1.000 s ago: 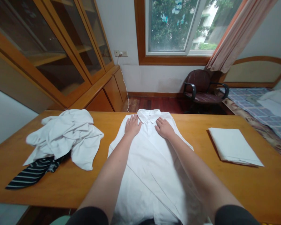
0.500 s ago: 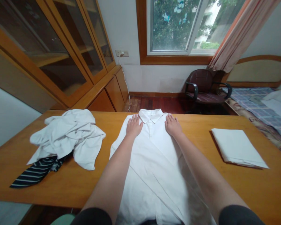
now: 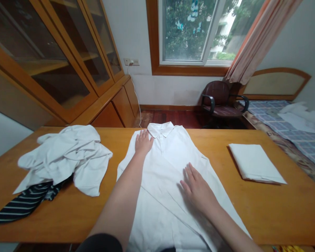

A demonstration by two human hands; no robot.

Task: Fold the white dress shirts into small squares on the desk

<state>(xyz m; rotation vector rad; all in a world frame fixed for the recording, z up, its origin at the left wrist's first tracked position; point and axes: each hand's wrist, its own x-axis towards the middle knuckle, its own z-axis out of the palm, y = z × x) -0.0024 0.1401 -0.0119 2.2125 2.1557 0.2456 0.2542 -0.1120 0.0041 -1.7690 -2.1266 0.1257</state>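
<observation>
A white collared shirt (image 3: 160, 171) lies spread front side up on the wooden table, its collar at the far edge and its lower part toward me. Creases run diagonally across its front. My left hand (image 3: 144, 141) rests flat on the shoulder left of the collar, fingers stretched out. Over the right side of the chest, my right hand (image 3: 198, 187) is open with thumb and fingers apart, holding nothing; whether it touches the cloth I cannot tell.
On the table (image 3: 217, 161), a crumpled white garment (image 3: 68, 150) lies left with a dark striped tie (image 3: 23, 203) partly under it. A folded white cloth (image 3: 254, 162) lies right. Beyond are a glass-door cabinet (image 3: 105, 87), an armchair (image 3: 220, 101) and a bed (image 3: 275, 112).
My right hand has left the shirt's right shoulder and come back toward me over the chest. My left hand stays on the left shoulder. The view has shifted slightly.
</observation>
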